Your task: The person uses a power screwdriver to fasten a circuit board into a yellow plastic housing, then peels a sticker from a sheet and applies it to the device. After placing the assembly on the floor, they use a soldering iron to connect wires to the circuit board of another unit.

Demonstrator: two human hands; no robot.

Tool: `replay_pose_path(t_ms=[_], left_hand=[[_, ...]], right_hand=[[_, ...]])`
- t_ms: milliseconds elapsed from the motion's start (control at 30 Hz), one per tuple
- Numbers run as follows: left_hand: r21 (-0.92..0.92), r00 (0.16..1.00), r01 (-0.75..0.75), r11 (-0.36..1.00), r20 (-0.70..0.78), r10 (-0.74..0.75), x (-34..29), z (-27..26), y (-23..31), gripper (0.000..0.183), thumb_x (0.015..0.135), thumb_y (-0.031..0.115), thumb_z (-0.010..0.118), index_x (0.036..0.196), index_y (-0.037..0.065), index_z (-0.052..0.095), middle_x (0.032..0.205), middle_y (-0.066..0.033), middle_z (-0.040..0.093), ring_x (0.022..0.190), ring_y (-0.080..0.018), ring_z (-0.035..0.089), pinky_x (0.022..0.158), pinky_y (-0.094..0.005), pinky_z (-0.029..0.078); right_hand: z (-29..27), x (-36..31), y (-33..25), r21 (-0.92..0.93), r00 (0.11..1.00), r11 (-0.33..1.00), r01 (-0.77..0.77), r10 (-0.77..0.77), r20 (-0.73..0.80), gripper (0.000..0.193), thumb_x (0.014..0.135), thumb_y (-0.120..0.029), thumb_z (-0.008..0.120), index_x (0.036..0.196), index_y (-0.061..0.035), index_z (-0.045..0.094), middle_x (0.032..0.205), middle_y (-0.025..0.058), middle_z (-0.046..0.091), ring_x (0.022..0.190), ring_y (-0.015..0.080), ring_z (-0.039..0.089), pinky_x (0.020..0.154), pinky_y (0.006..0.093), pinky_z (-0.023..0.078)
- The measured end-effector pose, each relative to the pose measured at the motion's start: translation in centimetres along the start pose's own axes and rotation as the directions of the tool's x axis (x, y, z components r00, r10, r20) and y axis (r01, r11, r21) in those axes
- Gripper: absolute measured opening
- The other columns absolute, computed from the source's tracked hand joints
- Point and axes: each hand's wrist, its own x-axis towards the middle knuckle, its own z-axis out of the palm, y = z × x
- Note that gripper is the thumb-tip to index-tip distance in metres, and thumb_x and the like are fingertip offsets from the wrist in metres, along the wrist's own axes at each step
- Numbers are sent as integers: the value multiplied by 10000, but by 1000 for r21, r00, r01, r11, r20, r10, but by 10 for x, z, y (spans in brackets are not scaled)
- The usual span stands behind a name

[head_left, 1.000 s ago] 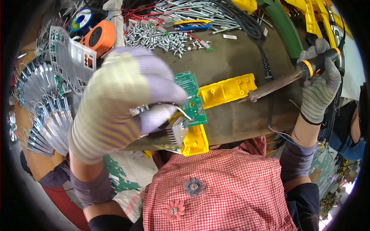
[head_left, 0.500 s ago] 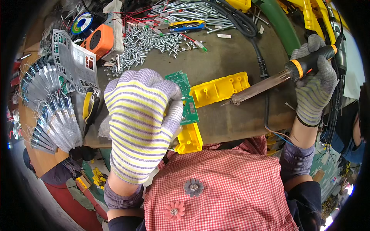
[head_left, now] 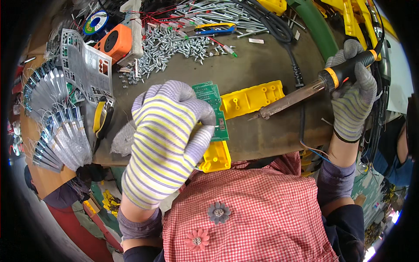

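My right hand (head_left: 354, 94), in a striped knit glove, is wrapped round the black and orange handle of a soldering iron (head_left: 301, 94). Its tip points left, a little right of a green circuit board (head_left: 211, 96). Over the board's left side is my left hand (head_left: 168, 131), gloved too, thumb and fingers pinched together. A tiny pale end shows at the fingertips; whatever they grip is mostly hidden. One yellow plastic housing half (head_left: 253, 98) lies beyond the board's right edge. Another yellow plastic piece (head_left: 217, 157) shows below the board, partly covered by my left hand.
Loose screws (head_left: 174, 48) are heaped at the back, near a blue-yellow utility knife (head_left: 215, 29). Yellow-handled cutters (head_left: 101, 120) and fanned metal strips with wires (head_left: 61, 126) lie left. An orange box (head_left: 114, 43) and solder spool (head_left: 96, 22) stand back left. A black cable (head_left: 297, 70) crosses the table.
My left hand has shifted slightly right, still pinched, and the board has moved a little the same way. The soldering iron has drawn slightly left in my right hand.
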Motion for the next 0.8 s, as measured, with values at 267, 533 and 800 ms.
replay_pose_path(t_ms=[267,533,800], left_hand=[[84,997,-81,993,-9,82,4,1,2,151,652,117,767,768,93,674,837,-88,598,827,-305,587,761,-438,431],[117,990,-133,984,-21,136,6,-1,2,163,645,140,767,772,102,673,849,-84,595,848,-308,584,787,-453,426],[102,991,-133,986,17,132,7,2,0,176,642,148,760,792,110,676,885,-94,600,864,-320,581,794,-462,421]], right_hand=[[23,-5,0,-36,994,999,-32,28,-110,406,893,-288,656,1179,-10,578,925,108,683,625,102,650,445,168,491],[40,-8,3,-69,990,990,-126,129,49,380,870,-267,686,1138,-22,576,932,53,606,663,90,622,460,182,474],[39,-6,6,-78,989,988,-135,139,48,387,864,-274,682,1132,-17,575,931,51,601,674,86,616,473,179,468]])
